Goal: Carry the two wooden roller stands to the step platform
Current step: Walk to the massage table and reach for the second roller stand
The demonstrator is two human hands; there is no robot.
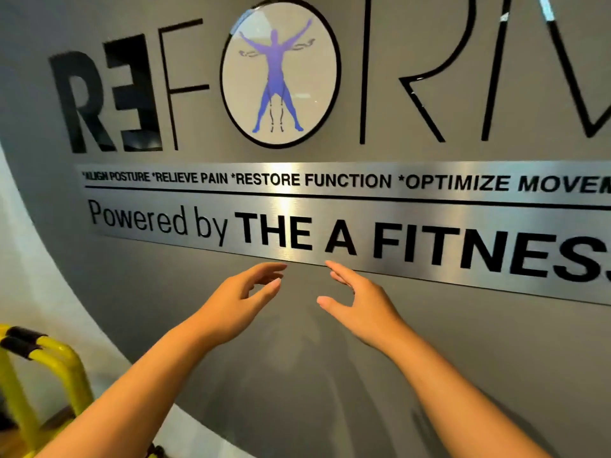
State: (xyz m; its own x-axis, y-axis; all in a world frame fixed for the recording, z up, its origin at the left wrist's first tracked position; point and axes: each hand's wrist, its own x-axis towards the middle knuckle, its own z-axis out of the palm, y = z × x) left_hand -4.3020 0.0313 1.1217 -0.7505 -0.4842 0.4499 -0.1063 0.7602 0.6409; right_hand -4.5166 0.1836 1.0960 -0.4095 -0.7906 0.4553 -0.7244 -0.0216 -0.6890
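Note:
Neither wooden roller stand is in view, and no step platform shows either. My left hand [238,300] and my right hand [358,304] are stretched out in front of me, side by side, palms turned toward each other. The fingers of both are relaxed and slightly bent, and both hold nothing. They hover just in front of a grey wall, below its lettering.
A grey wall [330,358] with large black letters, a round logo [279,72] and a brushed-metal sign strip [330,213] fills the view close ahead. A yellow tubular frame [43,368] with black grips stands at the lower left.

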